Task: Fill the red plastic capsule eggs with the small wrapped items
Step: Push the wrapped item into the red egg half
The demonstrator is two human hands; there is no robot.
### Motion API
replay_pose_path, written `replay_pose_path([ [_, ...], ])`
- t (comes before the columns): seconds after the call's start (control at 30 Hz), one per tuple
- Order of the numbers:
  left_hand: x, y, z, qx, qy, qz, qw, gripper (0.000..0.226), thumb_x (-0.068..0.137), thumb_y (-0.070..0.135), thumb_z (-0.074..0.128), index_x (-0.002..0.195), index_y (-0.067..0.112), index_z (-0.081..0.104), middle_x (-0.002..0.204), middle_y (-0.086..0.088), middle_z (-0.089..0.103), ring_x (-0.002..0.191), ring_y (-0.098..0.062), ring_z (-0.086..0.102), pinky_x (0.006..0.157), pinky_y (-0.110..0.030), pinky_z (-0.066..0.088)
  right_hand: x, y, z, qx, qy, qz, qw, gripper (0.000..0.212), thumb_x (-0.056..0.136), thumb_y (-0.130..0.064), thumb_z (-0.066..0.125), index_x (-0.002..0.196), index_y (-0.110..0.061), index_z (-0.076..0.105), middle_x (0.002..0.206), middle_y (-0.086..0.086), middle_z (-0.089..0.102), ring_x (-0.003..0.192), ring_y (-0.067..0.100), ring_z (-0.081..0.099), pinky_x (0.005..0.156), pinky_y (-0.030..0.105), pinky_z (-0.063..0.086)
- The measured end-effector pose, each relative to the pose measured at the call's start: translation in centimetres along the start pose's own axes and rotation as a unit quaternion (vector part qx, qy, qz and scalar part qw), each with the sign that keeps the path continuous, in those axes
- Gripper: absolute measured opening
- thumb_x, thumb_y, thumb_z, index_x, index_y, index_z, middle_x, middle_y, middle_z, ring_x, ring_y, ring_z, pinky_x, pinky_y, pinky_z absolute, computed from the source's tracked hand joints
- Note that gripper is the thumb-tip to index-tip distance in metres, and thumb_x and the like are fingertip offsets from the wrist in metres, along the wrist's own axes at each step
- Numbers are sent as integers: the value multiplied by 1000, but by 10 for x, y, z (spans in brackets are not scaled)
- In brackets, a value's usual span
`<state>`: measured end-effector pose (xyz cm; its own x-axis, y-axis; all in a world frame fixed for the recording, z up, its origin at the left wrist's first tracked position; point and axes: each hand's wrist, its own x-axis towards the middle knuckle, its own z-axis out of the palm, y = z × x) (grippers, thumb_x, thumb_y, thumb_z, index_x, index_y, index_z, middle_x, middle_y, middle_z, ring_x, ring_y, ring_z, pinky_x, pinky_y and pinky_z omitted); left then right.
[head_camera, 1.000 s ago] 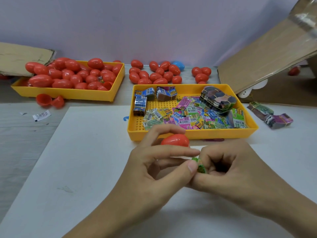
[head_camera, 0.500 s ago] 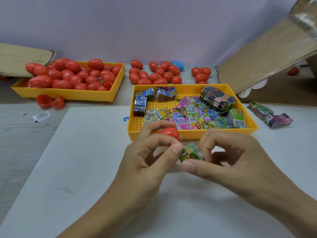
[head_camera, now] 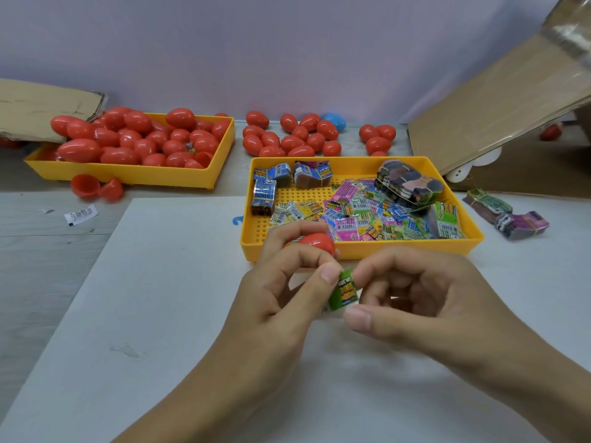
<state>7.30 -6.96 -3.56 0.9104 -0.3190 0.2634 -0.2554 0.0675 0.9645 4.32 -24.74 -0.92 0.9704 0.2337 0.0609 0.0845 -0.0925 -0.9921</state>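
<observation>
Low in the centre of the frame, your left hand [head_camera: 278, 295] curls its fingers round a smooth, glossy red capsule egg [head_camera: 315, 243] while its thumb meets your right hand [head_camera: 412, 298] on a small green wrapped item [head_camera: 344, 290], a crinkly printed packet pinched upright between both thumbs and the right forefinger. Just behind the egg sits the perforated yellow tray [head_camera: 361, 251] of flat, colourful wrapped packets (some bundled in stacks). At upper left, a second yellow tray [head_camera: 128, 177] holds a heap of shiny red eggs, with more loose eggs [head_camera: 294, 135] along the wall at upper centre.
</observation>
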Motion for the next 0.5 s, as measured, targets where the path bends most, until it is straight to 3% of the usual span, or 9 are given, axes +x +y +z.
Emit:
replay_pose_path([
  [0.17,0,1,1,25,3,23,999,18,88,33,55,79,22,66,127,1,55,119,5,54,82,-6,45,-1,-3,2,-13,-15,-15,1000,13,70,-35,79,71,-23,74,62,-7,62,56,5,51,51,14,41],
  [0.27,0,1,1,12,3,15,1000,20,87,35,56,78,21,67,126,3,56,121,3,54,82,-8,47,-1,-2,2,-21,3,-23,1000,15,71,-38,76,71,-24,73,63,2,57,60,10,49,51,19,40],
  [0.33,0,-1,0,-12,-2,4,1000,20,87,37,56,78,23,67,126,8,56,124,-1,53,85,-15,51,0,-1,1,-23,35,-21,999,19,67,-40,78,80,-26,74,67,0,54,64,12,51,52,26,42],
  [0.43,-1,-3,-2,-14,-9,-1,1000,22,89,37,55,82,21,69,128,6,55,132,-6,48,102,-45,50,1,0,0,-12,22,-8,1000,45,64,-39,81,108,-34,73,86,-9,64,77,10,60,59,31,49],
  [0.5,-1,-3,-1,-24,2,-4,1000,24,90,37,54,83,21,69,128,9,55,133,-9,48,105,-48,46,0,1,2,-31,13,-17,999,49,65,-38,81,113,-33,73,98,-8,70,86,11,64,62,28,52],
])
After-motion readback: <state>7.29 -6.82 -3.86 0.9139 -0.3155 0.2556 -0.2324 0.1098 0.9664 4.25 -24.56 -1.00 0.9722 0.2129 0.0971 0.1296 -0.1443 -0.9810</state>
